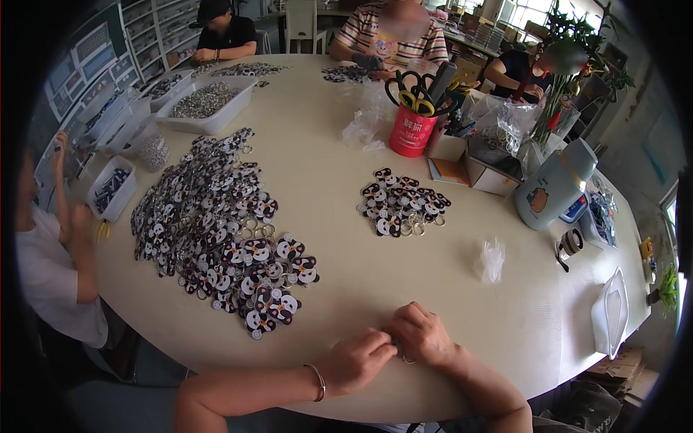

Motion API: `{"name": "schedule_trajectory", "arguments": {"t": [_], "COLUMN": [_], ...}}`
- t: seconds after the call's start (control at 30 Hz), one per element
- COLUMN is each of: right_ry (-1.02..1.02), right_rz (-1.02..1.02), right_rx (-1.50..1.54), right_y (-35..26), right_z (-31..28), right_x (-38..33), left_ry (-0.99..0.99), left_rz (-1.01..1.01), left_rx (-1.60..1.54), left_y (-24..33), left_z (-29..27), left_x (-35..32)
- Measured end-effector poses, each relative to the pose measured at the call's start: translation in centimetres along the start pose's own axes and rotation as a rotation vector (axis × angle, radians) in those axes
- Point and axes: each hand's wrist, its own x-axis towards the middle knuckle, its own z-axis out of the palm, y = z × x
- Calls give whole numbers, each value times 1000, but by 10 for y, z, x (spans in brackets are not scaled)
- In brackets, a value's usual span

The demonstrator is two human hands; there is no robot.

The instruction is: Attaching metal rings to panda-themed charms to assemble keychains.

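Close to the table's near edge, my left hand (359, 361) and my right hand (422, 336) meet with fingers pinched together. Between them is something small and mostly hidden by the fingers. A metal key ring (408, 359) shows under my right hand. Left of my hands spreads a large heap of panda keychains (216, 224), flat black-and-white figures with metal rings. A smaller pile of panda keychains (401, 202) lies farther off, beyond my right hand.
A crumpled clear plastic bag (491, 261) lies to the right. Beyond are a red can of scissors (411, 133), a large blue-grey flask (556, 184) and a white tray (611, 314). White bins (209, 124) of metal parts stand far left. Several people sit around the table.
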Motion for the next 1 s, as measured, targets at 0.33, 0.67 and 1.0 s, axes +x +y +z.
{"name": "schedule_trajectory", "arguments": {"t": [0.33, 0.67, 1.0], "right_ry": [484, 436, 569], "right_rz": [-69, -30, 483], "right_rx": [-117, -192, -599], "right_y": [-13, 3, 121], "right_z": [-1, -56, -75], "right_x": [8, -23, -53], "left_ry": [287, 530, 342], "left_rz": [-1105, -924, -320], "left_rx": [-1641, -1208, 475], "left_y": [24, -46, -103], "left_z": [11, 10, -54], "left_x": [58, 140, 122]}}
